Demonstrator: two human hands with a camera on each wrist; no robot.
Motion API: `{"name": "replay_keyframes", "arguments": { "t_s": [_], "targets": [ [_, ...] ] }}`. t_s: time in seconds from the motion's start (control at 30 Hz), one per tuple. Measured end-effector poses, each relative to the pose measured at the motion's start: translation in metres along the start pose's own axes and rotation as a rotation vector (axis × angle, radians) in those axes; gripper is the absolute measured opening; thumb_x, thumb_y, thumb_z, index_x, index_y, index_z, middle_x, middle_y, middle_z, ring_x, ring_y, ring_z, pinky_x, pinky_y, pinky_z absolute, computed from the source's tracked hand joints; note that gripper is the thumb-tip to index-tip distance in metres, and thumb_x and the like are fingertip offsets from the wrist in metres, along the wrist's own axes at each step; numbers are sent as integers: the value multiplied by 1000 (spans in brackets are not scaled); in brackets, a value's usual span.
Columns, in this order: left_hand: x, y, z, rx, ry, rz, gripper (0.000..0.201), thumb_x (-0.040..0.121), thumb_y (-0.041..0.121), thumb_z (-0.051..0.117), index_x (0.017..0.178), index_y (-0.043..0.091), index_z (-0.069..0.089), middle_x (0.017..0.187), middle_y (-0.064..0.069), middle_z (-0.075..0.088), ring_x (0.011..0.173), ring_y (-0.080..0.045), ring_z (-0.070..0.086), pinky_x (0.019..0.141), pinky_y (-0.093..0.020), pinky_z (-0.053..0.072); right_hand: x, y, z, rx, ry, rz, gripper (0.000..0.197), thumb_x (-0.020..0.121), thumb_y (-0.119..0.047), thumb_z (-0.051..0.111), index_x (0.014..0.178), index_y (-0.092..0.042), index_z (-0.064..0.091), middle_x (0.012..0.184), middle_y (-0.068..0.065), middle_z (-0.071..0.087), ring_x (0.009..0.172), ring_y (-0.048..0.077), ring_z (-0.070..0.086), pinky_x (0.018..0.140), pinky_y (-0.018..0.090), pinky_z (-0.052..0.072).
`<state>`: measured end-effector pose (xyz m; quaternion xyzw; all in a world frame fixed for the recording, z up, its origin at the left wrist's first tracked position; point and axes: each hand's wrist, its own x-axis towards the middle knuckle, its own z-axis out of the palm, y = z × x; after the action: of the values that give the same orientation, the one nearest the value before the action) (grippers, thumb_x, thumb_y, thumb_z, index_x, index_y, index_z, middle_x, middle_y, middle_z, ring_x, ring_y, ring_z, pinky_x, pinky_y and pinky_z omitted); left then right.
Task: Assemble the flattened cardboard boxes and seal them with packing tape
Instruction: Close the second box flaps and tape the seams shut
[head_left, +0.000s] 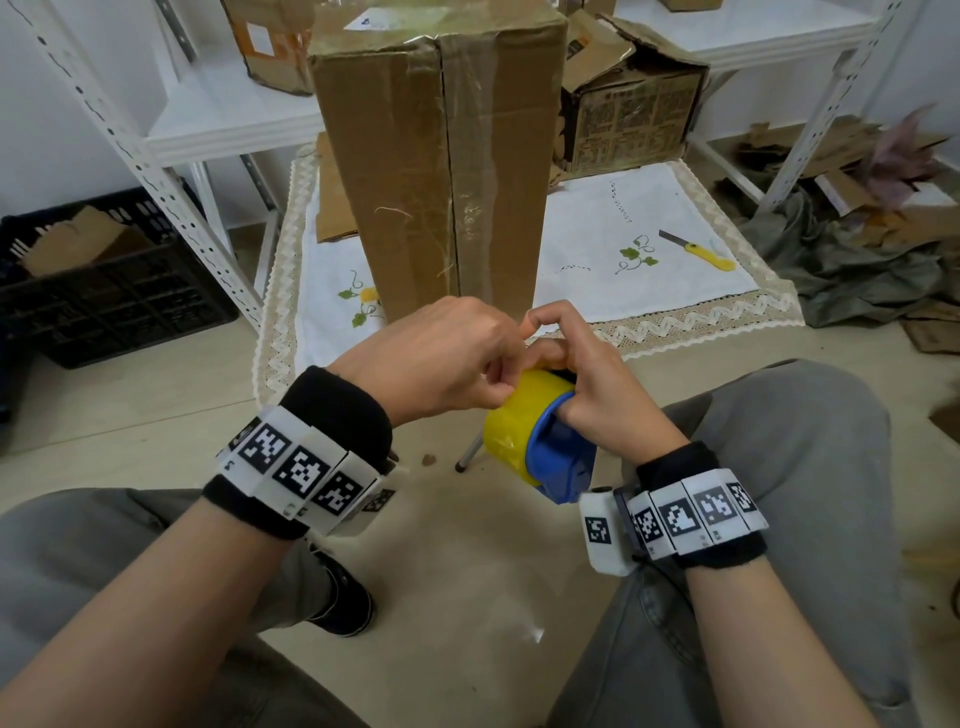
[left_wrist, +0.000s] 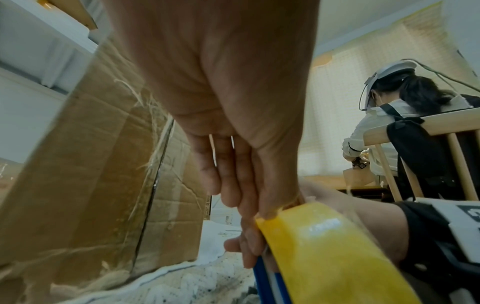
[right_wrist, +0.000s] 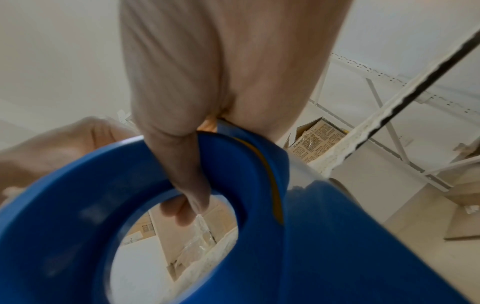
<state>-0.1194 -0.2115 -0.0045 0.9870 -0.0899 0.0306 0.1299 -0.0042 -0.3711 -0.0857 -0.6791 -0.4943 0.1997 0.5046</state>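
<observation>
Landmark: I take the tall cardboard box (head_left: 441, 166), standing upright on the embroidered white tablecloth (head_left: 649, 260), its front seam covered with clear tape.
Tape dispenser: I see the blue tape dispenser (head_left: 558, 457) with its yellow tape roll (head_left: 511, 423) held in front of the box, below the table edge.
Right hand: my right hand (head_left: 597, 389) grips the dispenser, fingers curled through its ring opening.
Left hand: my left hand (head_left: 441, 358) has its fingertips pinched together on the top of the roll; I cannot tell whether a tape end is caught.
Utility knife: a yellow utility knife (head_left: 698, 250) lies on the cloth, right of the box.
Black crate: a black plastic crate (head_left: 104, 291) on the floor, left of the box, holds cardboard pieces.
Printed carton: a printed carton (head_left: 628, 111) with open flaps stands behind the box to its right.
</observation>
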Motion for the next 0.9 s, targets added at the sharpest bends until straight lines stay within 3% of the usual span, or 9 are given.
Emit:
{"name": "replay_keyframes", "arguments": {
  "t_s": [0.1, 0.27, 0.33, 0.4, 0.5, 0.63, 0.77, 0.9],
  "targets": [
    [-3, 1, 1, -17, -16, -8, 7, 79, 12, 70, 74, 15, 66, 73, 4, 60, 69, -18, 58, 64, -43, 52, 0, -1, 0, 13, -3, 0, 73, 63, 20, 44, 121, -24, 40, 97, 0, 75, 92, 19, 69, 79, 41, 50],
    [-13, -3, 5, -143, 75, -16, 12, 76, 13, 71, 76, 20, 62, 78, 9, 56, 74, -13, 54, 66, -32, 48, 0, -4, -4, 53, 29, 35, 69, 62, 19, 42, 119, -18, 41, 96, 1, 74, 92, 20, 68, 75, 29, 46],
    [-18, -4, 7, -210, 113, -19, 13, 77, 12, 70, 76, 20, 61, 83, 9, 59, 78, -12, 58, 70, -28, 48, 0, -4, -5, 67, 48, 44, 69, 64, 24, 41, 119, -17, 41, 95, 2, 74, 92, 22, 68, 73, 34, 47],
    [-20, -3, 9, -302, 152, -26, 12, 78, 10, 69, 76, 18, 60, 89, 7, 65, 84, -15, 63, 76, -30, 51, 0, -2, -5, 83, 58, 47, 68, 66, 25, 42, 121, -16, 41, 96, 2, 74, 92, 27, 68, 74, 41, 49],
    [-19, 1, 13, -382, 211, -44, 18, 81, 4, 71, 79, 18, 59, 89, 4, 69, 86, -18, 66, 78, -34, 53, 1, 1, -5, 127, 73, 59, 68, 69, 27, 44, 122, -15, 41, 95, 6, 73, 91, 29, 69, 73, 38, 48],
    [-16, -2, 14, -433, 246, -84, 20, 85, 11, 81, 80, 16, 62, 86, 5, 72, 85, -16, 69, 79, -36, 56, 2, 3, -5, 194, 75, 84, 67, 70, 27, 45, 122, -17, 40, 97, 9, 73, 92, 26, 70, 74, 33, 48],
    [-15, 1, 12, -484, 317, -61, 21, 87, 4, 78, 77, 8, 60, 83, 0, 70, 82, -17, 68, 78, -37, 57, 2, -1, -6, 252, 69, 112, 56, 72, 8, 52, 120, -19, 42, 97, 12, 72, 86, 19, 67, 71, 24, 45],
    [-20, -3, 0, -697, 427, -130, 24, 88, 0, 75, 82, 10, 55, 89, -11, 68, 86, -28, 70, 80, -37, 58, 3, 2, -11, 325, 156, 153, 53, 74, 11, 54, 117, -19, 44, 92, 4, 69, 80, 15, 62, 73, 24, 47]
  ]
}}
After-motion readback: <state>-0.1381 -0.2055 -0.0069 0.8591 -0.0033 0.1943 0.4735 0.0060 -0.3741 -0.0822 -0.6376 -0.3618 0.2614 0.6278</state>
